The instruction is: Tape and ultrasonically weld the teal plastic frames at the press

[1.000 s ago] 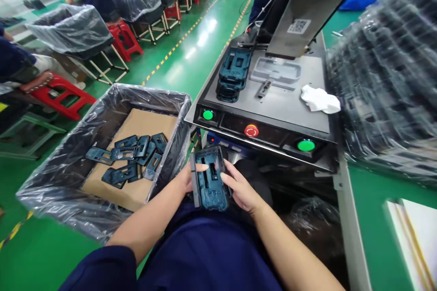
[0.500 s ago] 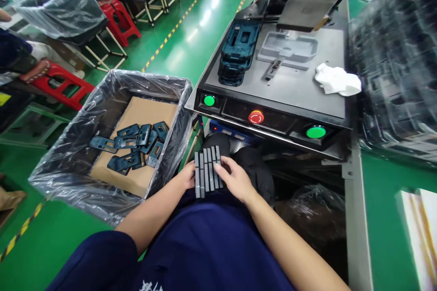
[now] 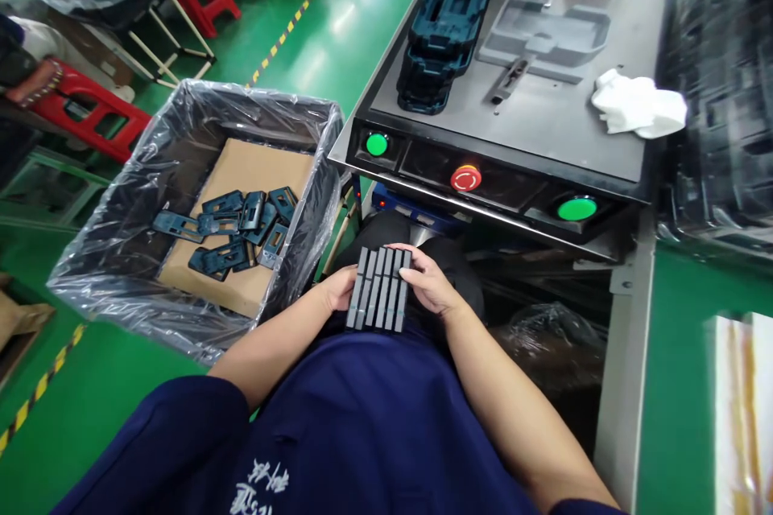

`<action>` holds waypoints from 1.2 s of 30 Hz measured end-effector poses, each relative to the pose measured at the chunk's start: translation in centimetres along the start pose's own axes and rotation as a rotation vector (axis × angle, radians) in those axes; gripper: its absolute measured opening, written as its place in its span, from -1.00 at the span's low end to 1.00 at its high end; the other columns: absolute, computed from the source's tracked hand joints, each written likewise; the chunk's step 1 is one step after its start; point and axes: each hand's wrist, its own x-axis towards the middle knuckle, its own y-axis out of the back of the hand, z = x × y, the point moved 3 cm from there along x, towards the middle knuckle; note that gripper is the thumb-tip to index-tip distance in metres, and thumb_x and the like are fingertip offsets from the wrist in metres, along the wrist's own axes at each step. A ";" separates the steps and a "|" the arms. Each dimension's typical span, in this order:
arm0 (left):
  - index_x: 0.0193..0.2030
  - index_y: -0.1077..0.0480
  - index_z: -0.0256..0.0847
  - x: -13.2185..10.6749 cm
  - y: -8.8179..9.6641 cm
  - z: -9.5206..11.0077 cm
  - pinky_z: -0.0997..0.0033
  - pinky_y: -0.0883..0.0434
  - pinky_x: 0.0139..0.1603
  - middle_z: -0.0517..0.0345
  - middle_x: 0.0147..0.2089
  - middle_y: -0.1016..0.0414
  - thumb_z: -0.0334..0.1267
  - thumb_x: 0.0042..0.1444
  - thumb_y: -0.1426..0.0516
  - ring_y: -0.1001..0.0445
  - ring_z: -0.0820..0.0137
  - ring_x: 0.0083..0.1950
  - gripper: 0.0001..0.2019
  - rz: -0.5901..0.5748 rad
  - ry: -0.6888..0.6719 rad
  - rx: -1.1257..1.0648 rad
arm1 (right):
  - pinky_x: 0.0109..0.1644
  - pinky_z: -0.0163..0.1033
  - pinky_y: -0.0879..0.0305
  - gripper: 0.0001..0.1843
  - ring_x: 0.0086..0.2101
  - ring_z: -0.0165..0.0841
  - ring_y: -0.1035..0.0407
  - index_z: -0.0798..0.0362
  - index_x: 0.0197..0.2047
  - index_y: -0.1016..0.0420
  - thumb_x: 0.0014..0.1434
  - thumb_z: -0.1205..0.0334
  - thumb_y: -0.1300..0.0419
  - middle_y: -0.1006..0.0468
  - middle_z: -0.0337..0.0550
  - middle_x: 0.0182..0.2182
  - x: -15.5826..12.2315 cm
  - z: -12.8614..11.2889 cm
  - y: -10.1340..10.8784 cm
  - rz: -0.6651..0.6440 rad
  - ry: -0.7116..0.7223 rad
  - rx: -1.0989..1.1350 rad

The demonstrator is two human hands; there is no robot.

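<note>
Low over my lap, a block of dark grey foam strips (image 3: 380, 290), lined up side by side, is held between both hands. My left hand (image 3: 341, 288) grips its left edge, the fingertips hidden behind it. On the right, my right hand (image 3: 427, 280) closes round the upper edge, thumb on the front and fingers behind. To the left, several dark teal plastic frames (image 3: 241, 229) lie on cardboard (image 3: 271, 169) in a bin lined with clear plastic (image 3: 121, 209). More such plastic housings (image 3: 450, 16) are stacked on the machine's metal table (image 3: 580, 121).
The machine's front panel has green buttons (image 3: 377, 145) and a red stop button (image 3: 465, 178). A grey fixture (image 3: 543, 36) and a white cloth (image 3: 637, 105) lie on its table. Wrapped trays (image 3: 718, 113) stand at right. A red stool (image 3: 97, 109) and another person's arm (image 3: 36, 84) are at left.
The view has shifted, so the machine looks nearer and further right. The foam strips have tilted slightly, their tops leaning right, with both hands still on them.
</note>
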 end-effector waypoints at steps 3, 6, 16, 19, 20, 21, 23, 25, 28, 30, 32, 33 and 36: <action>-0.23 -0.48 -0.32 0.0 0.1 -0.1 0.23 -0.49 -0.17 -0.02 -0.34 -0.60 -0.31 -0.14 -0.33 -0.58 0.23 -0.29 -0.71 0.039 -0.023 0.010 | 0.11 -0.04 -0.31 -0.44 -0.08 -0.20 -0.44 -0.02 -0.07 -0.49 -0.13 -0.03 -0.44 -0.56 -0.13 -0.09 0.2 -0.2 0.4 0.032 -0.015 -0.011; -0.21 -0.48 -0.31 0.0 0.2 -0.2 0.24 -0.49 -0.18 0.01 -0.35 -0.60 -0.34 -0.15 -0.35 -0.58 0.26 -0.32 -0.69 0.057 -0.044 0.017 | 0.08 -0.05 -0.34 -0.44 -0.12 -0.23 -0.46 -0.01 -0.06 -0.49 -0.13 0.02 -0.45 -0.57 -0.14 -0.12 0.4 -0.2 0.3 0.030 -0.015 -0.034; -0.19 -0.48 -0.33 0.3 0.4 -0.2 0.21 -0.49 -0.13 -0.01 -0.36 -0.60 -0.32 -0.14 -0.35 -0.60 0.23 -0.29 -0.67 0.030 -0.015 -0.004 | 0.00 -0.08 -0.39 -0.51 -0.24 -0.27 -0.49 0.04 -0.13 -0.52 -0.12 0.03 -0.45 -0.59 -0.16 -0.23 1.1 -0.5 0.1 0.029 -0.015 -0.182; -0.19 -0.48 -0.33 0.4 0.4 -0.1 0.25 -0.49 -0.14 -0.03 -0.31 -0.62 -0.32 -0.15 -0.35 -0.60 0.22 -0.26 -0.66 0.021 -0.010 -0.006 | 0.07 -0.09 -0.36 -0.49 -0.14 -0.26 -0.48 0.01 -0.07 -0.53 -0.10 0.03 -0.44 -0.59 -0.15 -0.12 1.5 -1.1 -0.1 0.008 0.032 -0.241; -0.19 -0.48 -0.34 0.5 0.4 -0.1 0.26 -0.48 -0.15 -0.04 -0.30 -0.62 -0.32 -0.16 -0.35 -0.60 0.21 -0.25 -0.66 0.017 -0.009 -0.007 | 0.08 -0.08 -0.35 -0.47 -0.12 -0.25 -0.47 0.00 -0.04 -0.53 -0.09 0.03 -0.43 -0.58 -0.14 -0.09 1.5 -1.2 -0.2 -0.004 0.033 -0.245; -0.18 -0.48 -0.34 0.5 0.5 -0.1 0.26 -0.48 -0.14 -0.04 -0.29 -0.62 -0.32 -0.17 -0.35 -0.60 0.21 -0.25 -0.65 0.013 -0.006 -0.009 | 0.08 -0.08 -0.35 -0.47 -0.11 -0.25 -0.47 0.00 -0.03 -0.53 -0.08 0.02 -0.42 -0.59 -0.14 -0.09 1.6 -1.3 -0.3 -0.013 0.024 -0.251; -0.17 -0.48 -0.34 0.5 0.6 -0.1 0.26 -0.48 -0.13 -0.05 -0.27 -0.62 -0.30 -0.16 -0.35 -0.60 0.20 -0.23 -0.64 0.000 0.003 -0.013 | 0.04 -0.08 -0.38 -0.47 -0.15 -0.24 -0.49 0.02 -0.04 -0.55 -0.07 0.01 -0.42 -0.60 -0.12 -0.13 1.7 -1.2 -0.4 -0.018 -0.012 -0.283; -0.15 -0.47 -0.34 0.5 0.6 -0.2 0.23 -0.47 -0.10 -0.06 -0.25 -0.62 -0.28 -0.14 -0.34 -0.60 0.19 -0.22 -0.63 -0.020 0.018 -0.018 | -0.01 -0.09 -0.40 -0.48 -0.20 -0.24 -0.50 0.04 -0.06 -0.56 -0.08 0.00 -0.41 -0.62 -0.12 -0.18 1.8 -1.2 -0.4 -0.011 -0.035 -0.342; -0.14 -0.48 -0.34 0.5 0.6 -0.1 0.20 -0.46 -0.07 -0.09 -0.22 -0.61 -0.25 -0.12 -0.33 -0.59 0.17 -0.20 -0.62 -0.056 0.038 -0.026 | -0.07 -0.12 -0.42 -0.46 -0.24 -0.26 -0.49 0.06 -0.06 -0.56 -0.09 -0.02 -0.41 -0.62 -0.12 -0.22 1.9 -1.4 -0.5 0.012 -0.035 -0.433; -0.13 -0.48 -0.34 0.5 0.5 0.1 0.18 -0.45 -0.04 -0.09 -0.21 -0.61 -0.24 -0.10 -0.31 -0.59 0.16 -0.19 -0.63 -0.088 0.049 -0.033 | -0.13 -0.15 -0.44 -0.46 -0.29 -0.29 -0.48 0.06 -0.06 -0.55 -0.08 -0.04 -0.40 -0.61 -0.14 -0.27 1.9 -1.5 -0.8 0.036 -0.029 -0.486; -0.13 -0.48 -0.35 0.5 0.4 0.1 0.15 -0.44 -0.03 -0.11 -0.22 -0.61 -0.23 -0.10 -0.30 -0.59 0.15 -0.17 -0.63 -0.120 0.058 -0.039 | -0.20 -0.17 -0.44 -0.45 -0.35 -0.31 -0.46 0.05 -0.05 -0.53 -0.08 -0.05 -0.39 -0.60 -0.16 -0.30 1.8 -1.6 -1.0 0.062 -0.023 -0.523; -0.13 -0.48 -0.36 0.6 0.4 0.1 0.14 -0.44 -0.02 -0.11 -0.22 -0.62 -0.24 -0.10 -0.30 -0.59 0.14 -0.17 -0.63 -0.130 0.060 -0.042 | -0.22 -0.18 -0.44 -0.45 -0.37 -0.32 -0.45 0.04 -0.05 -0.53 -0.08 -0.05 -0.39 -0.59 -0.17 -0.32 1.7 -1.7 -1.1 0.067 -0.021 -0.532; -0.12 -0.48 -0.37 0.7 0.5 0.2 0.13 -0.44 -0.02 -0.13 -0.22 -0.62 -0.24 -0.13 -0.31 -0.59 0.13 -0.17 -0.61 -0.134 0.056 -0.038 | -0.23 -0.19 -0.44 -0.43 -0.37 -0.33 -0.45 0.03 -0.02 -0.51 -0.08 -0.05 -0.39 -0.59 -0.18 -0.30 1.6 -1.8 -1.2 0.044 -0.009 -0.536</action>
